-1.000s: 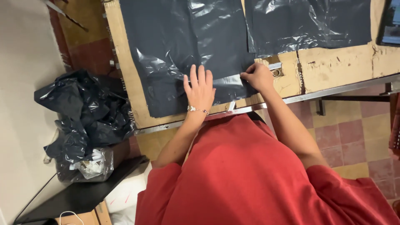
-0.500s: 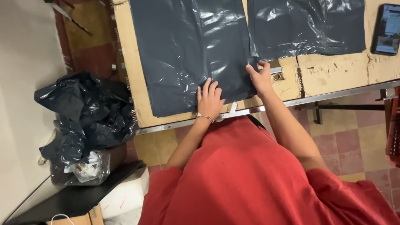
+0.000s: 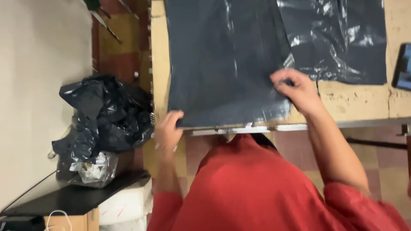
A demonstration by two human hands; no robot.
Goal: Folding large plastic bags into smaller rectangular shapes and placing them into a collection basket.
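Observation:
A large dark plastic sheet (image 3: 222,64) lies flat on a worn wooden table (image 3: 355,100). My left hand (image 3: 168,129) curls over the sheet's near left corner at the table's edge. My right hand (image 3: 299,89) pinches the sheet's right edge near its near right corner. A second dark, shiny plastic sheet (image 3: 342,38) lies just to the right, its edge beside my right hand. My red top (image 3: 265,188) fills the bottom of the view.
A heap of crumpled black plastic bags (image 3: 105,115) sits on the floor to the left, above a clear bag of scraps (image 3: 87,169). A dark screen device (image 3: 403,66) lies at the table's right edge. A metal strip (image 3: 257,128) runs along the table's near edge.
My left hand slid from the middle of the sheet's near edge to its left corner. My right hand stayed at the right edge. The view moved closer to the table.

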